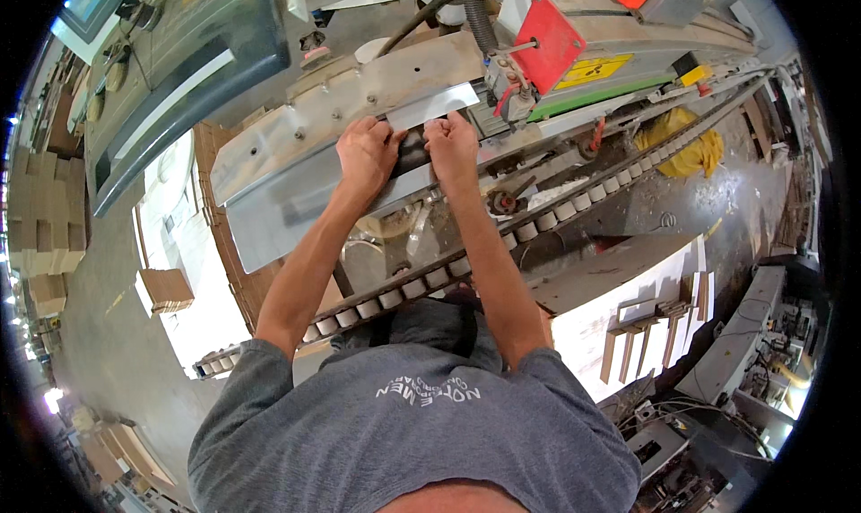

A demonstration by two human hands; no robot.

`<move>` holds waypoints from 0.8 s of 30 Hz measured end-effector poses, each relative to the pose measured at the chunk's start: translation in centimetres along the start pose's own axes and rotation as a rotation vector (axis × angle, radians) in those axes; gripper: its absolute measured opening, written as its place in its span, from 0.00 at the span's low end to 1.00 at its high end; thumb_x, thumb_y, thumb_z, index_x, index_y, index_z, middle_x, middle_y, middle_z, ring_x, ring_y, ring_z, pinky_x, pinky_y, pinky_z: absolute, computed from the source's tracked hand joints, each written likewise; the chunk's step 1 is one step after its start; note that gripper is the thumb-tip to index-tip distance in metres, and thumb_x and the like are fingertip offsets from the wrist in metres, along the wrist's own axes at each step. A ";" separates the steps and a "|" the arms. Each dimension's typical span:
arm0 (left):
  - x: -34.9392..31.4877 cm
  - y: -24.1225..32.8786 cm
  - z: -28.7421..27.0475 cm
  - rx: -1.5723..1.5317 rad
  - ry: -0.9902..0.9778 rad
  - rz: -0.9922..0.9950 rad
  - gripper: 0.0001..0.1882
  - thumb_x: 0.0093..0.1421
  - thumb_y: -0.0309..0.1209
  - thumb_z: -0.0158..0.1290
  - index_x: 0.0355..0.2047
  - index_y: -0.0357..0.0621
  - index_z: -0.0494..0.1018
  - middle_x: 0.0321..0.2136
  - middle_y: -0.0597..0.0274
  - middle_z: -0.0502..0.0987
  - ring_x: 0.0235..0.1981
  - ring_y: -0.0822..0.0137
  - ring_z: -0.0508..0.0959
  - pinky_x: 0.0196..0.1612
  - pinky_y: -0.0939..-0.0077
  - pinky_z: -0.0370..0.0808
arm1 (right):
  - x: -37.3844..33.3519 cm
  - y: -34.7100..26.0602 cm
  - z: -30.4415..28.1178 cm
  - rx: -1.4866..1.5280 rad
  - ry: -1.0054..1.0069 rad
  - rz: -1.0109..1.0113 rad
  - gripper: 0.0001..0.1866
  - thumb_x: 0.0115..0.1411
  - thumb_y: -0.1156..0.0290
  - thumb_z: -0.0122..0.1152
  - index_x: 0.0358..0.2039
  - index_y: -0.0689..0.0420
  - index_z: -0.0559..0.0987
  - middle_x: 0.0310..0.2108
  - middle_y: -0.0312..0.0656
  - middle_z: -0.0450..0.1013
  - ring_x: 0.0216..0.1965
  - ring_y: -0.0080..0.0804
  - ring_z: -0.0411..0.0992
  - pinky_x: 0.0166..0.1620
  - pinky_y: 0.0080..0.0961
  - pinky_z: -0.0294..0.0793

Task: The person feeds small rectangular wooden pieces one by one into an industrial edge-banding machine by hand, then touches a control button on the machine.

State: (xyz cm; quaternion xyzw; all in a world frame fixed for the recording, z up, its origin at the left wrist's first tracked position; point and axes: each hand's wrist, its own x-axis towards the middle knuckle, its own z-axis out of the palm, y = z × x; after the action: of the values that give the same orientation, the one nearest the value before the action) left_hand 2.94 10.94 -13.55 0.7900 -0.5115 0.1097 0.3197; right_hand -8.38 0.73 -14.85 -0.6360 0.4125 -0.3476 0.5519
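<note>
Both my hands are over the gap in the machine's bed, fingers curled in and close together. My left hand (366, 152) is closed at the left end of a narrow white panel (432, 107), wrist above the grey metal table (278, 219). Toward its right end, my right hand (453, 147) is closed at the panel's near edge. The fingertips are partly hidden, and a dark opening (412, 151) shows between them. Just beyond the panel runs a beige metal guard (350, 90) with several bolts.
A roller rail (413, 288) crosses in front of my body. Right of my hands stand a red plate (550, 44) and a green-edged machine beam (583, 100). Stacked white boards lie at left (199, 244) and right (659, 311). A yellow bag (679, 143) rests on the floor.
</note>
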 end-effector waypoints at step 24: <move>0.6 2.9 -1.3 -0.250 -0.223 -0.093 0.08 0.60 0.31 0.62 0.34 0.38 0.82 0.30 0.58 0.82 0.30 0.72 0.77 0.36 0.76 0.75 | -22.1 1.5 -18.7 -0.223 0.255 -0.014 0.22 0.58 0.81 0.61 0.54 0.59 0.76 0.42 0.46 0.76 0.35 0.31 0.75 0.35 0.26 0.74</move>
State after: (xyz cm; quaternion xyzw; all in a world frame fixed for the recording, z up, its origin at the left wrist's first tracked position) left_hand 0.85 10.47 -11.11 0.7743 -0.5163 -0.0580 0.3614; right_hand -34.64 12.93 -13.20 -0.6469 0.5106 -0.3813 0.4188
